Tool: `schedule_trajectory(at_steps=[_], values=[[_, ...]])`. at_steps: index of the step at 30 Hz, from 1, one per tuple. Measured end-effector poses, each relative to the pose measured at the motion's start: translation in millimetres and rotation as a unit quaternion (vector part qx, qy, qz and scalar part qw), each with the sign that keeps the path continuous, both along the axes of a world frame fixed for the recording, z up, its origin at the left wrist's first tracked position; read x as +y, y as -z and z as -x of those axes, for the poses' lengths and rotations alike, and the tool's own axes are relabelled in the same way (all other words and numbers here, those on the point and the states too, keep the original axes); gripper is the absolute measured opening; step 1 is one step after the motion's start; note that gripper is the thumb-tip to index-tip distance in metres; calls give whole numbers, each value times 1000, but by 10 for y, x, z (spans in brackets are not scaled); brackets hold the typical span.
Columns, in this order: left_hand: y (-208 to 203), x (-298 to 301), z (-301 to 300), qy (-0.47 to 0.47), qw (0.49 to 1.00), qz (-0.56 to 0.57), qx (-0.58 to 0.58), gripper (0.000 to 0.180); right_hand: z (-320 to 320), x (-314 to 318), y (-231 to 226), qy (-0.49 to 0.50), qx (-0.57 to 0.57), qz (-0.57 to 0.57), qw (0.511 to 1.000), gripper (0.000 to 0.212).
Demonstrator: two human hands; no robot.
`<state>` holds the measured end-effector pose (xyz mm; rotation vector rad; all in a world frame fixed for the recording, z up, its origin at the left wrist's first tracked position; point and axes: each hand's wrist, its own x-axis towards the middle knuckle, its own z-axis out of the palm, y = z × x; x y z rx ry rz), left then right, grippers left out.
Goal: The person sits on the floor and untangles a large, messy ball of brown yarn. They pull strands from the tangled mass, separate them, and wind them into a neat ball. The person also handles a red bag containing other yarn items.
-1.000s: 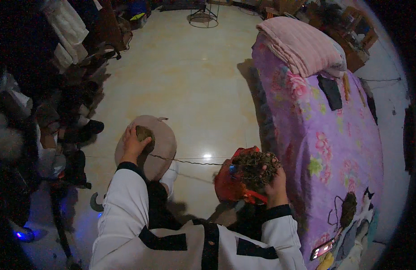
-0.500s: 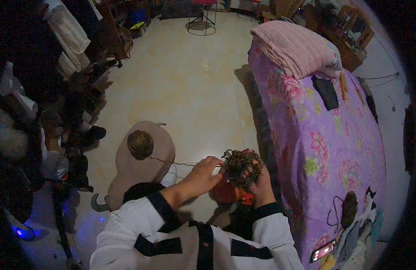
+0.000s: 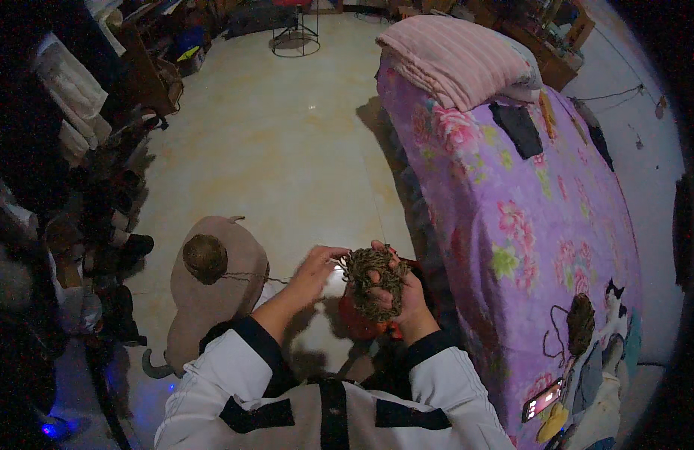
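My right hand [image 3: 407, 289] grips a loose tangled bundle of brown twine [image 3: 371, 279] in front of my chest. My left hand [image 3: 317, 266] pinches the strand just left of that bundle. The thin strand [image 3: 249, 276] runs left to a round brown ball of twine [image 3: 205, 257], which rests on a beige cushion-like seat [image 3: 212, 300] on the floor. A red object [image 3: 356, 322] lies under the bundle, mostly hidden by my hands.
A bed with a purple flowered cover [image 3: 534, 225] stands close on the right, with a folded pink blanket [image 3: 459, 64] at its far end, another twine ball [image 3: 581, 321] and a phone [image 3: 542, 399] near me. Shoes [image 3: 122, 247] and clutter line the left. Pale tile floor [image 3: 287, 150] stretches ahead.
My left hand left the ball on the seat and came right to the strand beside the bundle. The bundle stayed in my right hand.
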<state>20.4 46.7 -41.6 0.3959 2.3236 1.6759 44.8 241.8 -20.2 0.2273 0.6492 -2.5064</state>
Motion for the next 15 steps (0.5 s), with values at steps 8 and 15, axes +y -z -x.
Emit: schedule_trajectory(at_steps=[8,15], values=[[-104,113,-21,46,981,-121,-143,15,62,-47,-105,-23,26,16,999,46],[-191,-80,46,-27,952,-219,-214,26,310,156,177,83,50,-411,907,26]])
